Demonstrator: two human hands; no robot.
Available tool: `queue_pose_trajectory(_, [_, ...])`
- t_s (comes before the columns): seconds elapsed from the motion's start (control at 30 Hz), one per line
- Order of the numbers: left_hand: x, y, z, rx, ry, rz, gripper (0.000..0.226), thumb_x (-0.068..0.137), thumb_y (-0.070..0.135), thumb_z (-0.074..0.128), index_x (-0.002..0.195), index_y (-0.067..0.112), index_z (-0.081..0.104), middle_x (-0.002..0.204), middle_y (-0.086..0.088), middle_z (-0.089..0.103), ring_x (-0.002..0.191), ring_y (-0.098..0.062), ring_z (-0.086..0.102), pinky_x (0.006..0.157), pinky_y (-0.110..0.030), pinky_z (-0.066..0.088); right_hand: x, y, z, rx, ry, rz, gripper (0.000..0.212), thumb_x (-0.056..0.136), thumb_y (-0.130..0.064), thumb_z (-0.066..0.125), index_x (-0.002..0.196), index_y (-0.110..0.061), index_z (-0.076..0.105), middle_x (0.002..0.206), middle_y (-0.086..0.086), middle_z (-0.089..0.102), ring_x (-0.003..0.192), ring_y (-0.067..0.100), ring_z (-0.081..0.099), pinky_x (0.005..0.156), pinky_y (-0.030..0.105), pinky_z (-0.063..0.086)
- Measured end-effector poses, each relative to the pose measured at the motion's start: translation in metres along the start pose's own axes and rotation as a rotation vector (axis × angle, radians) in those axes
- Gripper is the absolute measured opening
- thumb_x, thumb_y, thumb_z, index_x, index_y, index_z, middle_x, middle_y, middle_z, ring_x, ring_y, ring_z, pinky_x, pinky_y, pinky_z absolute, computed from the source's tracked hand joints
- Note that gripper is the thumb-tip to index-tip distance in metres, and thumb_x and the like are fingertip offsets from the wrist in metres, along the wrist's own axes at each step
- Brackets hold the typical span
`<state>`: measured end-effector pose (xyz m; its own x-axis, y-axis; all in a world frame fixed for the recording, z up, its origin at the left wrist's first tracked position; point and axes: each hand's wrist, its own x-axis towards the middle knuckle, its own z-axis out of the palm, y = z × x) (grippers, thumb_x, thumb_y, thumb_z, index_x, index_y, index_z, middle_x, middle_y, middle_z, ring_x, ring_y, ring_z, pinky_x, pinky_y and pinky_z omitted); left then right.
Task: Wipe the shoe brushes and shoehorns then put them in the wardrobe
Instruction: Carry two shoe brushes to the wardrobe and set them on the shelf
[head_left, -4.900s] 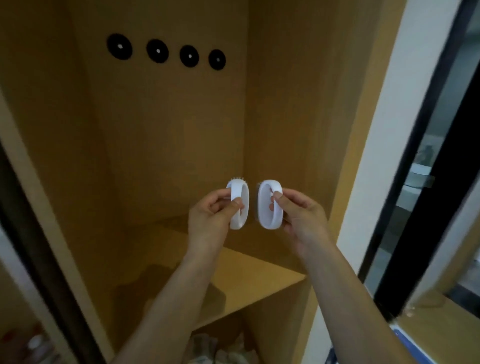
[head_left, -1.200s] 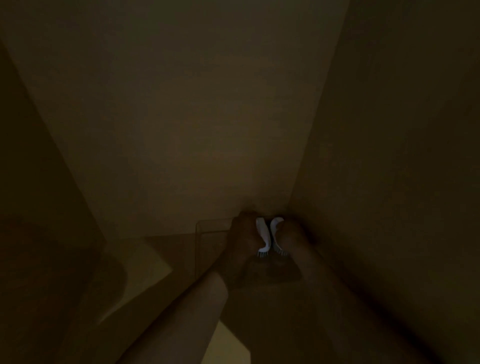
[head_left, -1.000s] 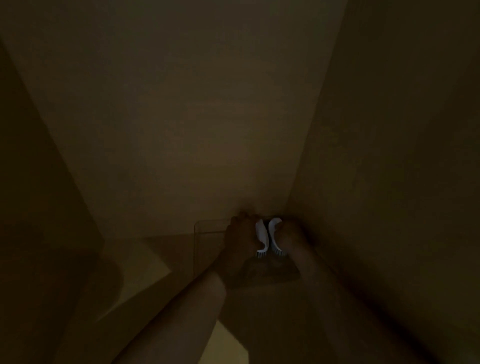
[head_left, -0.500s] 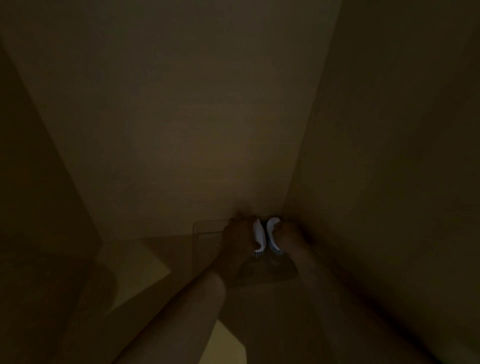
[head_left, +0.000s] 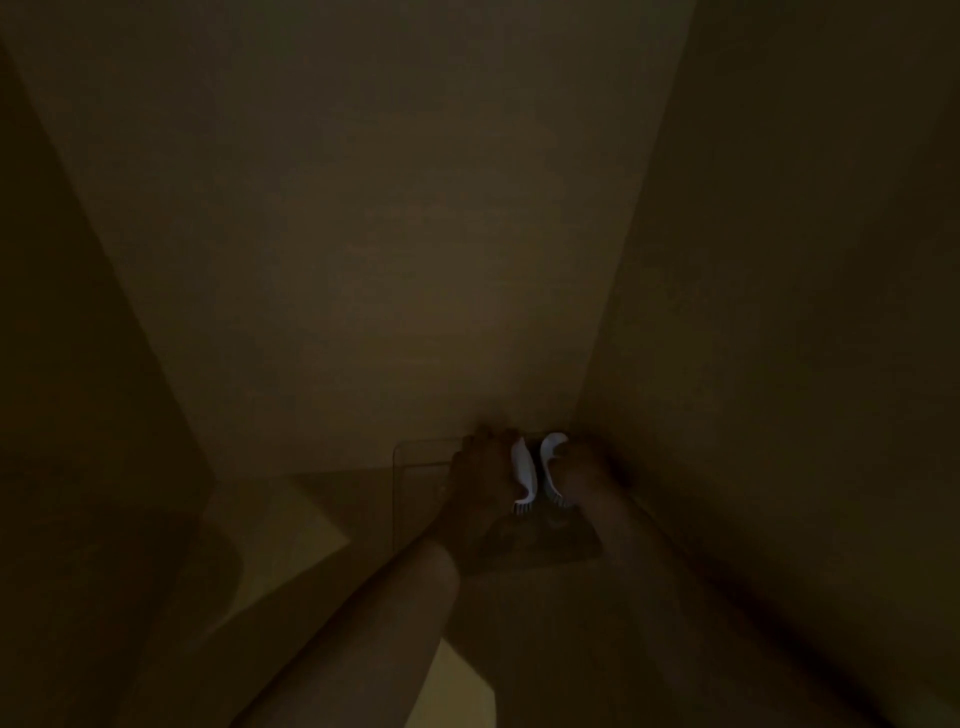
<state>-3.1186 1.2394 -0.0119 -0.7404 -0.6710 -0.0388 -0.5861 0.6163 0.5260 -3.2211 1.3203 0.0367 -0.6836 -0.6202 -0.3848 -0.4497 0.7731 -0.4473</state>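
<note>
Dim wardrobe (head_left: 363, 260) panels close round your view, back wall ahead and a side wall rising on the right; everything sits in deep shadow, so fine detail is hard to read. Your two forearms reach forward into the far right corner of the shelf (head_left: 322, 519); your left hand (head_left: 480, 480) grips the left shoe brush (head_left: 523, 480), fingers curled over its white body; your right hand (head_left: 584, 475) grips the right shoe brush (head_left: 550, 470) the same way, thumb across its upper end. Both brushes stand nearly upright, side by side and just apart, bristles showing at their lower ends and pointing down toward the shelf; whether the bristles touch anything below, you cannot tell in this light. Around your hands runs the faint outline of a clear box (head_left: 415, 457), its rim visible to the left of your left hand; the brushes appear to be within its outline. A paler patch of shelf shows at lower left, beside your left forearm.
</note>
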Motion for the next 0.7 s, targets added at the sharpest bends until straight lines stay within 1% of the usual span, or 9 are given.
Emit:
queue_pose_trajectory(0.13, [-0.002, 0.001, 0.0, 0.002, -0.009, -0.006, 0.084, 0.081, 0.032, 0.077, 0.149, 0.015, 0.032, 0.152, -0.011, 0.033, 0.139, -0.029, 0.034, 0.112, -0.038, 0.03, 0.0, 0.002, 0.002, -0.123, -0.027, -0.02, 0.042, 0.109, -0.017, 0.026, 0.146, 0.001, 0.039, 0.157, 0.017, 0.034, 0.143, 0.03, 0.036, 0.113, 0.034, 0.03])
queue_pose_trajectory(0.27, [-0.004, 0.002, 0.0, 0.0, 0.011, -0.01, 0.082, 0.081, 0.03, 0.077, 0.149, 0.016, 0.033, 0.152, -0.012, 0.034, 0.139, -0.029, 0.035, 0.112, -0.04, 0.03, 0.001, 0.002, 0.003, -0.149, 0.0, -0.064, 0.041, 0.109, -0.015, 0.027, 0.144, 0.001, 0.042, 0.155, 0.017, 0.038, 0.141, 0.031, 0.039, 0.112, 0.034, 0.032])
queue_pose_trajectory(0.33, [-0.006, 0.003, -0.002, 0.005, -0.001, -0.024, 0.082, 0.082, 0.03, 0.076, 0.15, 0.017, 0.032, 0.153, -0.013, 0.032, 0.139, -0.03, 0.033, 0.113, -0.041, 0.03, 0.001, 0.005, 0.006, -0.139, 0.05, -0.074, 0.039, 0.107, -0.014, 0.035, 0.141, 0.002, 0.047, 0.149, 0.019, 0.045, 0.137, 0.032, 0.044, 0.109, 0.035, 0.035])
queue_pose_trajectory(0.4, [-0.007, 0.004, -0.005, 0.023, -0.035, -0.032, 0.085, 0.084, 0.031, 0.075, 0.151, 0.016, 0.026, 0.155, -0.013, 0.027, 0.141, -0.031, 0.029, 0.114, -0.042, 0.027, 0.004, 0.009, 0.008, -0.057, 0.127, -0.09, 0.037, 0.102, -0.011, 0.046, 0.135, 0.003, 0.053, 0.141, 0.022, 0.053, 0.13, 0.035, 0.05, 0.105, 0.036, 0.039])
queue_pose_trajectory(0.43, [-0.009, 0.004, -0.007, 0.033, -0.027, -0.031, 0.085, 0.083, 0.032, 0.075, 0.151, 0.016, 0.026, 0.154, -0.013, 0.028, 0.14, -0.03, 0.03, 0.113, -0.042, 0.029, 0.004, 0.01, 0.008, -0.033, 0.144, -0.089, 0.037, 0.101, -0.01, 0.048, 0.134, 0.003, 0.054, 0.139, 0.022, 0.054, 0.129, 0.035, 0.051, 0.104, 0.035, 0.04])
queue_pose_trajectory(0.5, [-0.012, 0.005, -0.012, 0.032, 0.018, -0.019, 0.081, 0.083, 0.03, 0.075, 0.149, 0.016, 0.032, 0.149, -0.012, 0.036, 0.136, -0.029, 0.037, 0.109, -0.04, 0.035, 0.005, 0.009, 0.007, -0.022, 0.111, -0.076, 0.036, 0.104, -0.013, 0.042, 0.136, 0.002, 0.053, 0.142, 0.02, 0.052, 0.13, 0.032, 0.05, 0.104, 0.032, 0.039])
queue_pose_trajectory(0.57, [-0.017, 0.006, -0.02, 0.03, 0.079, 0.009, 0.069, 0.084, 0.025, 0.073, 0.144, 0.014, 0.04, 0.143, -0.012, 0.043, 0.129, -0.028, 0.043, 0.103, -0.039, 0.041, 0.003, 0.005, 0.001, -0.024, 0.099, -0.058, 0.039, 0.108, -0.02, 0.032, 0.138, 0.0, 0.05, 0.147, 0.017, 0.048, 0.133, 0.029, 0.047, 0.105, 0.029, 0.036])
queue_pose_trajectory(0.6, [-0.019, 0.006, -0.025, 0.042, 0.111, 0.02, 0.065, 0.084, 0.025, 0.071, 0.142, 0.014, 0.043, 0.14, -0.012, 0.044, 0.127, -0.028, 0.045, 0.101, -0.04, 0.042, 0.002, 0.004, -0.002, -0.008, 0.097, -0.05, 0.04, 0.109, -0.021, 0.031, 0.138, 0.0, 0.049, 0.148, 0.017, 0.046, 0.134, 0.029, 0.046, 0.106, 0.029, 0.035])
queue_pose_trajectory(0.7, [-0.024, 0.006, -0.044, 0.072, 0.181, 0.03, 0.064, 0.089, 0.034, 0.065, 0.145, 0.019, 0.039, 0.144, -0.012, 0.041, 0.131, -0.031, 0.04, 0.104, -0.04, 0.039, -0.007, 0.003, -0.01, 0.027, 0.138, -0.088, 0.036, 0.106, -0.02, 0.04, 0.135, -0.002, 0.053, 0.144, 0.017, 0.05, 0.13, 0.031, 0.049, 0.103, 0.032, 0.039])
